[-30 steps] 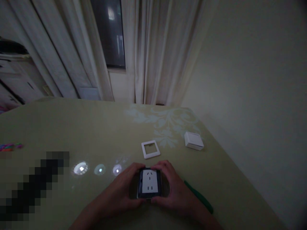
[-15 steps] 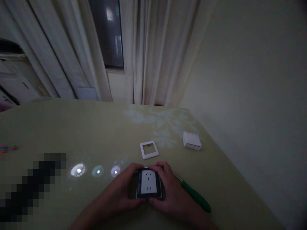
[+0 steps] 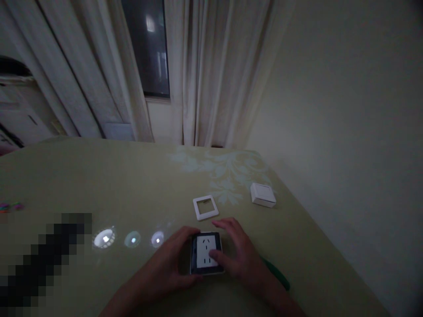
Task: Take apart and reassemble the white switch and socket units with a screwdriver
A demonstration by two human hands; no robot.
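A wall socket (image 3: 205, 246) with a white face and a dark surround lies face up at the table's near side. My left hand (image 3: 172, 259) grips its left part, fingers at the far edge and thumb at the near edge. My right hand (image 3: 239, 253) is at its right, thumb over the white face and the other fingers raised apart beyond the far right corner. Behind that hand lies a green-handled screwdriver (image 3: 276, 274), its shaft hidden. Just past the socket, a white square frame (image 3: 198, 214) rests flat on the table.
A closed white square box (image 3: 263, 195) sits farther right on the table (image 3: 109, 176), near the wall (image 3: 346, 132). Small colourful items (image 3: 11, 206) lie at the left edge. Curtains (image 3: 218, 79) hang beyond the table. A blurred-out dark patch covers the lower left.
My right hand has loosened from the socket's right side. Its thumb moved up onto the white face and its fingers lifted off the far edge. The left hand keeps its grip.
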